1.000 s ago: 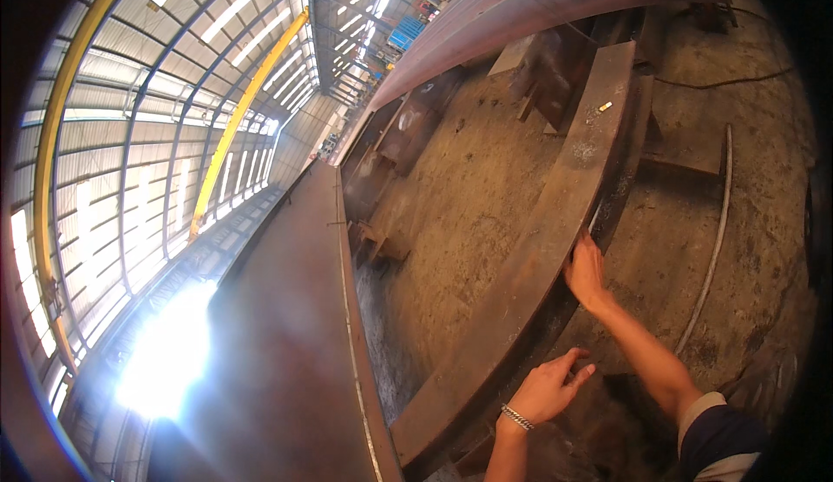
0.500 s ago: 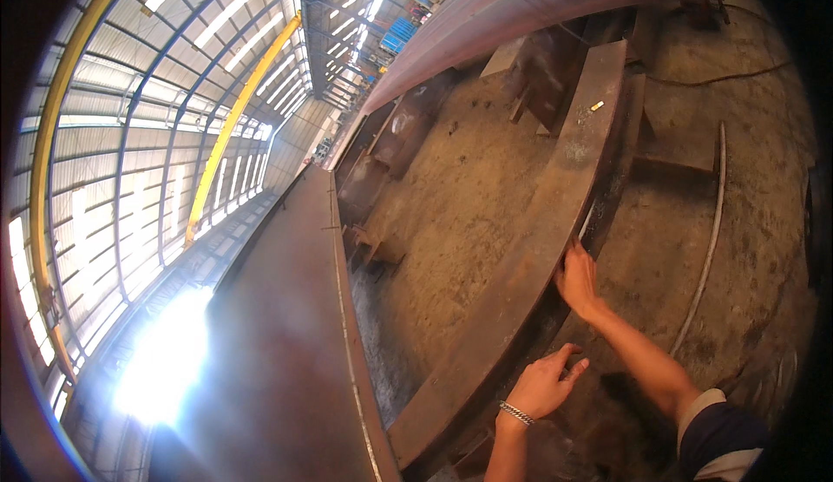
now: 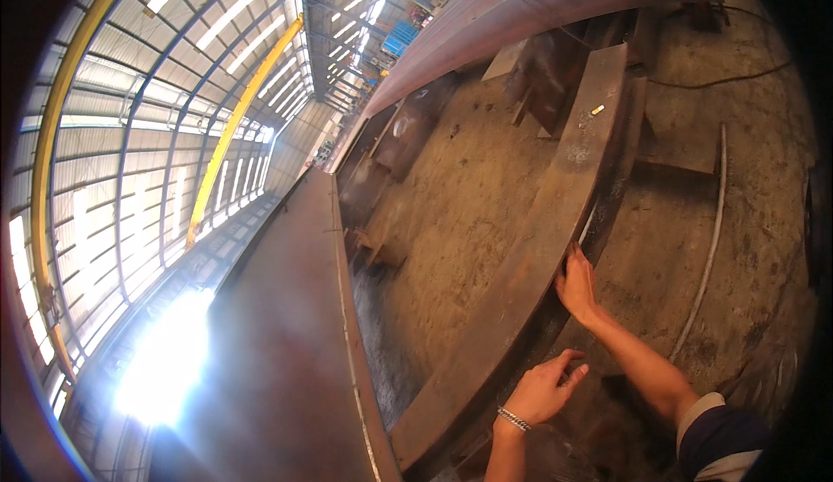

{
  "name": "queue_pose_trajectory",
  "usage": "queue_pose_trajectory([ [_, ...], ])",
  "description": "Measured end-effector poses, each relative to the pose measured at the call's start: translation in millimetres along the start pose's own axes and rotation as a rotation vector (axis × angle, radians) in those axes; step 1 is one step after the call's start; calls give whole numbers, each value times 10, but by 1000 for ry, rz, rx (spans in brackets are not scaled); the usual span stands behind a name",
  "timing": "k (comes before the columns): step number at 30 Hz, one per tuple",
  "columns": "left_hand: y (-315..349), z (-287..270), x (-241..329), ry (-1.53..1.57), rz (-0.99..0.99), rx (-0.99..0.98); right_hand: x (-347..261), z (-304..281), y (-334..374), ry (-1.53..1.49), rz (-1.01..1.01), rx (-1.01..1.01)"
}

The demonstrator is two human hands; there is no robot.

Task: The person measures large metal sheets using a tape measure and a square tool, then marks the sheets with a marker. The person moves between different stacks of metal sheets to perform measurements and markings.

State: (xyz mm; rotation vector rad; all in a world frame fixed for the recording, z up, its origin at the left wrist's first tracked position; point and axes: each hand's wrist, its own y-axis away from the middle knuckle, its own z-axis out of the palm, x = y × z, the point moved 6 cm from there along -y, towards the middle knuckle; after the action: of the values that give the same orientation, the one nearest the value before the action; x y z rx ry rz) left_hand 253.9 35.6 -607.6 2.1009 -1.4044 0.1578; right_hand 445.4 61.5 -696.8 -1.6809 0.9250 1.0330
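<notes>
A long brown steel beam [image 3: 529, 256] with a flat top flange runs from the lower middle toward the upper right. At its right edge is my right hand [image 3: 577, 284], its fingers closed together against the side under the flange. A thin pale stick [image 3: 587, 224] shows just beyond those fingertips and seems to be held in them; its lower end is hidden. My left hand [image 3: 542, 388], with a chain bracelet [image 3: 514, 419] at the wrist, hovers beside the beam nearer to me. It holds nothing, thumb and fingers apart.
A small yellow-and-white piece [image 3: 597, 110] lies on the beam's far part. Left of it stands a broad steel plate [image 3: 286, 308]. A large reddish plate [image 3: 555, 0] spans the back. On the dusty floor [image 3: 468, 196] are steel blocks, a curved rod [image 3: 718, 204] and a cable [image 3: 720, 78].
Both hands stay at nearly the same places. The view has shifted very slightly; nothing has been let go or taken up.
</notes>
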Motion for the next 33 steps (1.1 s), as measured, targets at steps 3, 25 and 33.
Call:
queue_pose_trajectory([
  [3, -2, -30, 21, -13, 51, 48, -10, -34, 30, -89, -31, 121],
  [25, -26, -25, -28, 40, 0, -2, 53, 36, 19, -120, -27, 98],
  [33, -1, -35, 20, 37, 26, -5, -47, -135, 6, -226, -134, 295],
])
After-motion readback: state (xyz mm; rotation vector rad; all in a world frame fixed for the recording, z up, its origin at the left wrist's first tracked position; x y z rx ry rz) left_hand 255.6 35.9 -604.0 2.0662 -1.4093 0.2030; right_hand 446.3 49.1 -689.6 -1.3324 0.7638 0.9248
